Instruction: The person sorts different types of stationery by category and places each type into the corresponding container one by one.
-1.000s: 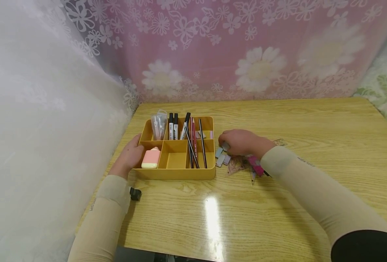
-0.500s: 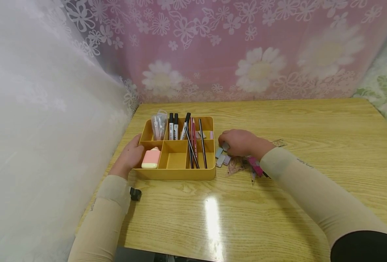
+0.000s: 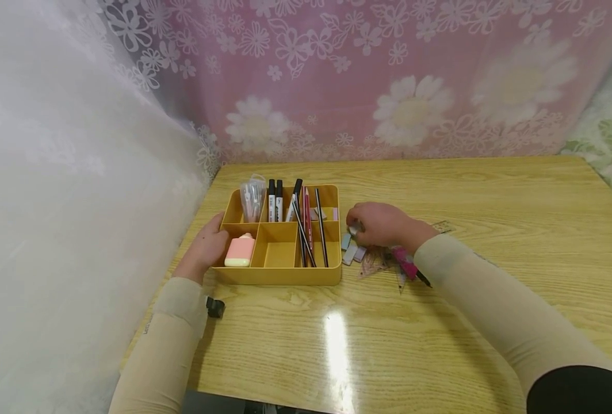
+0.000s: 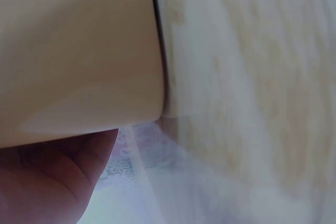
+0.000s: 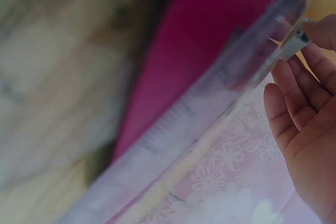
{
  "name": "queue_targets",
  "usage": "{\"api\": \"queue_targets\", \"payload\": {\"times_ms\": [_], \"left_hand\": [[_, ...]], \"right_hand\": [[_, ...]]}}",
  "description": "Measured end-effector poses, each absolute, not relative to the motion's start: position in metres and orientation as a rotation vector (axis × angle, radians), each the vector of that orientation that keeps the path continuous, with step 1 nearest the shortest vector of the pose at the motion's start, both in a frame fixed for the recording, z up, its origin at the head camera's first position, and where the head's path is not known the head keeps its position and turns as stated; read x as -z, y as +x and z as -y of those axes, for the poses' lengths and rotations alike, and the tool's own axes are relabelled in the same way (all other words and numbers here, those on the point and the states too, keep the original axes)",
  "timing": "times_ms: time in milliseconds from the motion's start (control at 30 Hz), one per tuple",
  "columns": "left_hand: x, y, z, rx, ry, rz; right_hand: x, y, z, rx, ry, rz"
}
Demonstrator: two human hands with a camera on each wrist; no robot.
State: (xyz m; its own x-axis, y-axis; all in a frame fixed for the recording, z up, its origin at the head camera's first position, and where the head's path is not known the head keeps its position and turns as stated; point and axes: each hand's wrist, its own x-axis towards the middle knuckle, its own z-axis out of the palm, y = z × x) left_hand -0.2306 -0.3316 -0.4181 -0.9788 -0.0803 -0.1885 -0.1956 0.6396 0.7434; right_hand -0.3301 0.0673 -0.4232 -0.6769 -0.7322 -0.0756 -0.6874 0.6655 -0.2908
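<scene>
My left hand grips the left wall of a yellow compartment organizer, thumb side at the rim. In the left wrist view its curled fingers lie against the organizer's wall. Just right of the organizer, my right hand pinches a small pale eraser between thumb and fingertips. The right wrist view shows that same eraser at the fingertips of the right hand. More small erasers, light blue, grey and lilac, lie on the table just below this hand.
The organizer holds a pink correction-fluid-like bottle, a clear pouch, black-capped markers and several pencils. Transparent set squares and a magenta item lie under the right wrist. A black object sits by the left wrist.
The right hand's fingers have shifted slightly and the eraser between them has tilted. The left hand and the organizer stay in place.
</scene>
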Motion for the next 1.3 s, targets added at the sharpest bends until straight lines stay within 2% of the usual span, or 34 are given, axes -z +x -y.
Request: {"api": "queue_targets", "payload": {"times_ms": [833,1300], "left_hand": [[0.418,-0.230,0.332,-1.266,-0.236,-2.711],[0.418,-0.231,0.332,-1.269,-0.223,-2.706]], "right_hand": [[0.374,-0.343,-0.054,0.500,-1.210,-2.838],[0.369,-0.352,-0.034,0.527,-1.241,-2.821]]}}
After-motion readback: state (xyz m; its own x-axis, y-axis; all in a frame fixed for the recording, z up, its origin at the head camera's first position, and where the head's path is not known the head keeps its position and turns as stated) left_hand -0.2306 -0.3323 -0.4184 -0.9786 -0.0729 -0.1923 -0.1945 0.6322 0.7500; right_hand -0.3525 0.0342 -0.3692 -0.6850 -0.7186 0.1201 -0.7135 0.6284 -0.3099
